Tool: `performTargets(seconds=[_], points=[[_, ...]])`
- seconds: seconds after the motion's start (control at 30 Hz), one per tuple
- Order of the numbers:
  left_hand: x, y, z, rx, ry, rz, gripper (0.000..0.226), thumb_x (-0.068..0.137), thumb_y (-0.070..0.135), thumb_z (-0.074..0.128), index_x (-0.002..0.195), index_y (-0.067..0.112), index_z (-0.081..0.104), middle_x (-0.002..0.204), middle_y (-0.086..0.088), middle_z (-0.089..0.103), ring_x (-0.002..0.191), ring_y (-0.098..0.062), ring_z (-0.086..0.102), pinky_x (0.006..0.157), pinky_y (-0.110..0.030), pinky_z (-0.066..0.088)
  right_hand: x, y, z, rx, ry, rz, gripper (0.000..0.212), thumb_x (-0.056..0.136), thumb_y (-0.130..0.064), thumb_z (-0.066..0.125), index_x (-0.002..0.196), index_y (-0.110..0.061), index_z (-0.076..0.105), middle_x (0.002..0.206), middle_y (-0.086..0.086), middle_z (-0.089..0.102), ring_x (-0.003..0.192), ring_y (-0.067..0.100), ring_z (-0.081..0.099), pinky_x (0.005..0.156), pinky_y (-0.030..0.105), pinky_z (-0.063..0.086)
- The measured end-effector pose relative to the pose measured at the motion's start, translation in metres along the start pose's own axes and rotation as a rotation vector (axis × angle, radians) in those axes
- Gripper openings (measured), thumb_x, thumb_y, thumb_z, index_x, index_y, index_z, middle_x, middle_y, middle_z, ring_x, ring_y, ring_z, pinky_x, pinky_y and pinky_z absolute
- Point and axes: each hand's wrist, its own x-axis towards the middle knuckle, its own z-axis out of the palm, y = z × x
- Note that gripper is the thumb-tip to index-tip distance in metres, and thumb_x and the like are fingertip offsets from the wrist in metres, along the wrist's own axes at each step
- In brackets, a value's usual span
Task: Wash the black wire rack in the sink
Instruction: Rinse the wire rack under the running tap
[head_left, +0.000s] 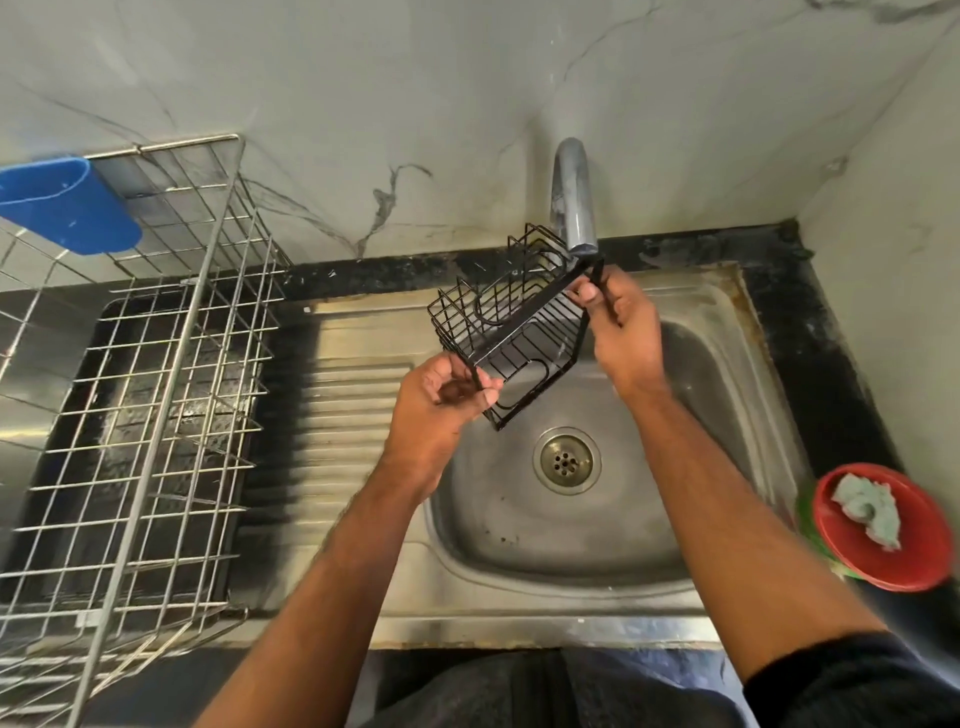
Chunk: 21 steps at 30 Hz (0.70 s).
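Note:
A small black wire rack (511, 325) hangs tilted above the steel sink (717, 519), just under the tap spout (574, 202). My left hand (441, 400) grips the rack's lower left frame bar between fingers and thumb. My right hand (621, 327) pinches a black upright bar at the rack's upper right corner, close to the spout's mouth. A little water shows on the rack's wires below the spout. The drain (566, 460) lies open beneath the rack.
A large steel wire dish rack (171, 364) stands on the counter at the left, with a blue plastic holder (67, 205) on its far rim. A red bowl (878, 566) holding a pale scrub pad (867, 506) sits at the sink's right edge. The ribbed drainboard (343, 441) lies between them.

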Motion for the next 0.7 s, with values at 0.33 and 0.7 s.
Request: performTargets(seconds=[0.33,0.7], points=[[-0.005,0.009,0.009,-0.036,0.006,0.018,0.019,0.082,-0.007,0.075,0.09,0.006,0.065,0.092,-0.017,0.074,0.087,-0.017,0.07,0.078,-0.026,0.055,0.017,-0.009,-0.006,0.073,-0.075,-0.038,0.016,0.102,-0.011,0.058,0.109,-0.021,0.069,0.099,-0.016,0.075,0.106,-0.005,0.067,0.101,0.025,0.053],[0.0,0.01,0.019,-0.052,0.007,0.006,0.024,0.084,0.001,0.076,0.085,0.022,0.065,0.09,-0.006,0.07,0.109,-0.044,0.066,0.081,-0.036,0.057,0.01,0.002,-0.026,0.024,0.0,-0.056,0.018,0.102,-0.017,0.06,0.113,-0.01,0.072,0.108,-0.006,0.076,0.111,0.006,0.07,0.103,0.033,0.054]])
